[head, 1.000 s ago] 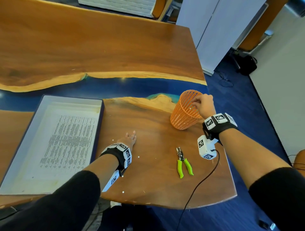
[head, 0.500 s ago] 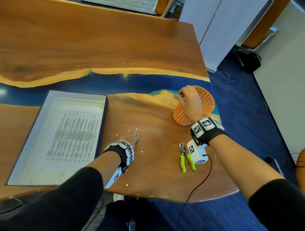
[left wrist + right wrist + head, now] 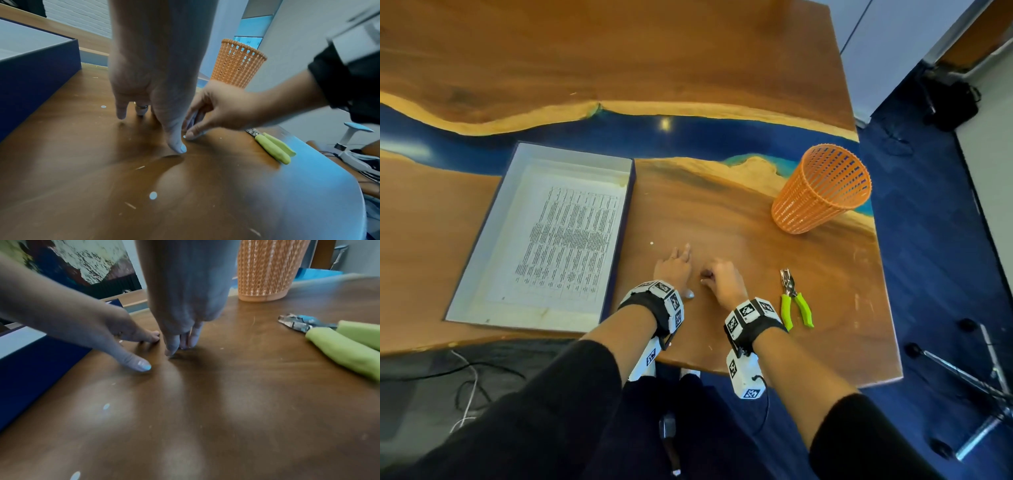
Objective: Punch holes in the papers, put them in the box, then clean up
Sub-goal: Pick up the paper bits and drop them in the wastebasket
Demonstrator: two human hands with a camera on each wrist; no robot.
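Note:
A dark blue box (image 3: 482,250) with white inside lies at the left, a printed paper (image 3: 571,246) flat in it. My left hand (image 3: 674,265) presses straight fingers on the wood just right of the box. Beside it my right hand (image 3: 717,277) is curled, thumb and fingertips (image 3: 191,134) pinching a small white paper dot (image 3: 184,136) on the table. The green-handled hole punch (image 3: 786,308) lies right of my right hand, untouched. An orange mesh basket (image 3: 822,188) stands upright at the far right.
Loose paper dots lie on the wood: one ahead of the left hand (image 3: 651,243), others nearer the front edge (image 3: 153,195) (image 3: 106,406). The table's right edge (image 3: 883,274) runs close behind the basket. Cables and a stand lie on the floor.
My right hand let go of the tilted orange basket and came back beside the left hand, down onto the table. The basket now stands upright. The left hand stayed in place.

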